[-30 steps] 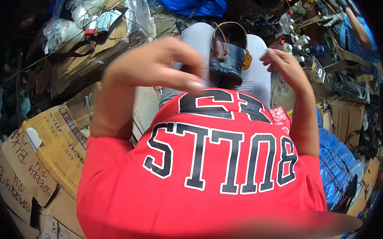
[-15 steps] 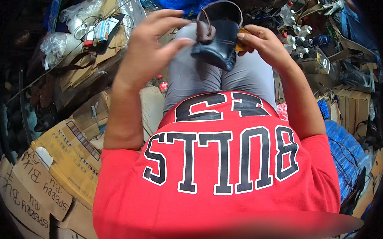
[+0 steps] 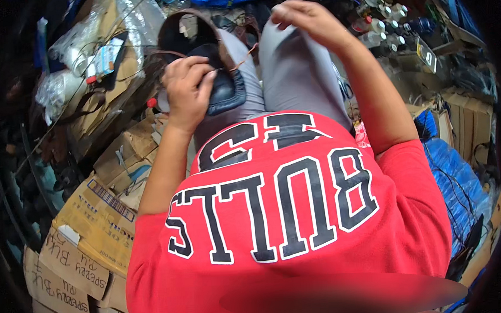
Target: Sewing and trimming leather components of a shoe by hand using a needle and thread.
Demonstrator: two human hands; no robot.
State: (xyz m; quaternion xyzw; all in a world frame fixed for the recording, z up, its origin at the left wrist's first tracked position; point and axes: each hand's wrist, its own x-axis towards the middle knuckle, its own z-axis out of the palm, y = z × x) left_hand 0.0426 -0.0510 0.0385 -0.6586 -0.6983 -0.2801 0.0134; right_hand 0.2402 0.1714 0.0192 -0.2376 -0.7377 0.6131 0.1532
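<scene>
A shoe upper (image 3: pixel 225 93) lies over my left thigh, its front of black leather toward me and a dark brown band looping up at the far end. Brown laces stick out at both its sides. Over its left part is my left hand (image 3: pixel 189 89), closed, with thumb and fingertips pinched where a thin thread seems to run to the leather. Raised above the right knee, apart from the upper, my right hand (image 3: pixel 306 22) is closed too; its fingertips are blurred and what they hold cannot be made out.
Cardboard boxes (image 3: pixel 96 219) are stacked at the lower left. Plastic-wrapped items (image 3: pixel 63 89) and a small white-and-blue box (image 3: pixel 108 55) lie to the upper left. Several small bottles (image 3: pixel 376 28) stand at the upper right. A blue plastic sack (image 3: pixel 456 186) is at the right.
The shoe upper has moved left, from between my knees onto my left thigh. My left hand has closed over it. My right hand has left it, and the yellow piece by its fingers no longer shows.
</scene>
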